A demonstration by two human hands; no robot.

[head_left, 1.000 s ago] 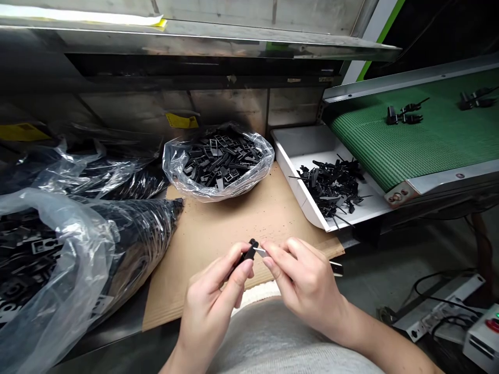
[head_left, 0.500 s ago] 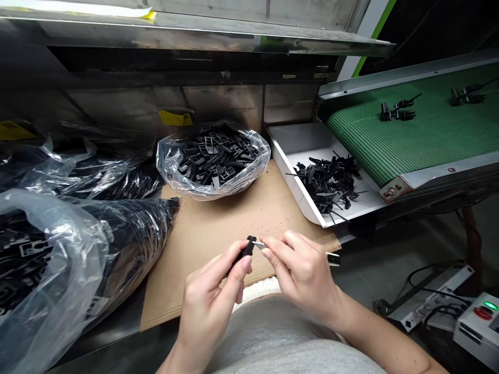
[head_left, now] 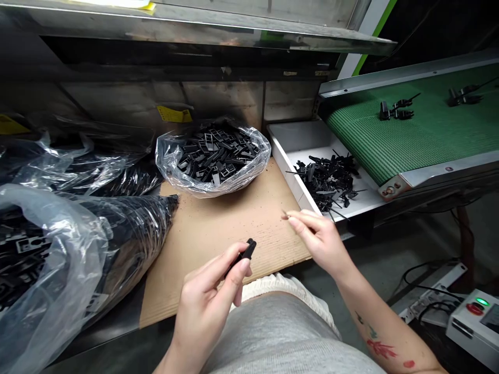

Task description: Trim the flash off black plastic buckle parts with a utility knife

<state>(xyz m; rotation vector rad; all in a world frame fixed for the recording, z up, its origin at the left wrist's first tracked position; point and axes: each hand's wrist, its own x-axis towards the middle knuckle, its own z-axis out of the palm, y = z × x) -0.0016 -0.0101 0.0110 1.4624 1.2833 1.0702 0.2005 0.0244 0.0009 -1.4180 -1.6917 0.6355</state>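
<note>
My left hand (head_left: pixel 212 291) is closed on a small black plastic part (head_left: pixel 246 252), pinched between thumb and fingers with its end sticking out above them. To the right, my right hand (head_left: pixel 322 239) grips a small knife, whose thin blade tip (head_left: pixel 285 214) shows past the fingertips; the handle is hidden by the hand. The blade is apart from the black part. Both hands are above the front of a cardboard sheet (head_left: pixel 218 223), which is sprinkled with dark crumbs. My right hand is close to the near corner of the white tray (head_left: pixel 292 176).
Behind the cardboard's middle sits a clear plastic bag (head_left: pixel 167 174) full of black parts. More filled bags (head_left: pixel 136 244) crowd the left side. Black pieces (head_left: pixel 327 176) lie heaped in the tray, below a green conveyor belt (head_left: pixel 390 140) carrying more. A metal shelf (head_left: pixel 218 31) juts out above.
My right hand has drawn the knife away from the black part, up and to the right toward the tray. My left hand has stayed nearly in place, holding the part.
</note>
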